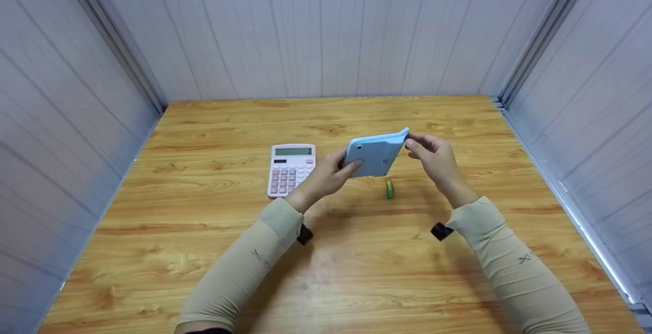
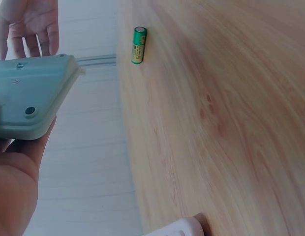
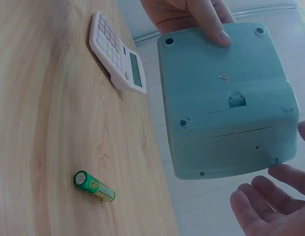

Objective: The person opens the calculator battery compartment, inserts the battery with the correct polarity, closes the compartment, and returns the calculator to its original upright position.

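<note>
A light-blue calculator [image 1: 378,157] is held above the table by my left hand [image 1: 325,175], with the thumb on its back and the fingers behind. In the right wrist view the back of this calculator [image 3: 211,78] shows round feet, seam lines and a small latch notch. My right hand [image 1: 439,162] is at its far right corner. Its fingers [image 3: 260,196] are loosely extended beside the edge; whether they touch it, I cannot tell. A green and yellow battery [image 1: 389,189] lies on the table below.
A pale pink calculator [image 1: 280,171] lies face up on the wood-grain table [image 1: 214,257], left of the hands and partly behind my left hand. White panelled walls [image 1: 326,33] enclose the table at the back and both sides.
</note>
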`<state>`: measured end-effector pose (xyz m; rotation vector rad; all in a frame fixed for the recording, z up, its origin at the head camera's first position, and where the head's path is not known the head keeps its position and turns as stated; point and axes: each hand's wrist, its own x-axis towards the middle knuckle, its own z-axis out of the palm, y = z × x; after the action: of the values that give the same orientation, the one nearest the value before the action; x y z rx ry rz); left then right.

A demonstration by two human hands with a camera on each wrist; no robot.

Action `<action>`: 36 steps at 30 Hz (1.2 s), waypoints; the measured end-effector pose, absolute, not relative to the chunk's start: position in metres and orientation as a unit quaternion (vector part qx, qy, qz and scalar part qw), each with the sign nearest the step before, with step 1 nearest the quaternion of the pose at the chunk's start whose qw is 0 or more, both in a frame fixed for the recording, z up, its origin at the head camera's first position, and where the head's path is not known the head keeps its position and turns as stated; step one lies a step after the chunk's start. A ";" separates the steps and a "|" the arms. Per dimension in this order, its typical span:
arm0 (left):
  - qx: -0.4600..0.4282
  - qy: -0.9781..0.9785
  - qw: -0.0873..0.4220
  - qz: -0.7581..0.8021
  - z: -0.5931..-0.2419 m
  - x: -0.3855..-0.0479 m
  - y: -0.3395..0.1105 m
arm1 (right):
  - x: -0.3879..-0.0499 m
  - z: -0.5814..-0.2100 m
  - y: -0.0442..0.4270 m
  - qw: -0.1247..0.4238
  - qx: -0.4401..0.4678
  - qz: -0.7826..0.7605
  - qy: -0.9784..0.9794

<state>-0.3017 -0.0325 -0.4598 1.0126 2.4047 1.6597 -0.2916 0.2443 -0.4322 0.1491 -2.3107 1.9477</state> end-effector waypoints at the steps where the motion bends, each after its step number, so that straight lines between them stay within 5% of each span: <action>1: 0.321 0.774 0.032 0.545 -0.460 -0.302 -0.033 | -0.291 -0.433 0.244 0.056 0.054 0.640 -0.764; 15: 0.271 0.734 0.057 0.620 -0.463 -0.305 -0.038 | -0.284 -0.442 0.226 0.062 0.104 0.602 -0.789; 36: 0.232 0.728 0.069 0.642 -0.467 -0.303 -0.042 | -0.280 -0.443 0.195 0.089 0.054 0.548 -0.830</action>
<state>-0.3031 -0.0422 -0.4671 0.6999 2.1903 1.9318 -0.2799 0.1950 -0.4432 0.1607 -2.4695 1.6311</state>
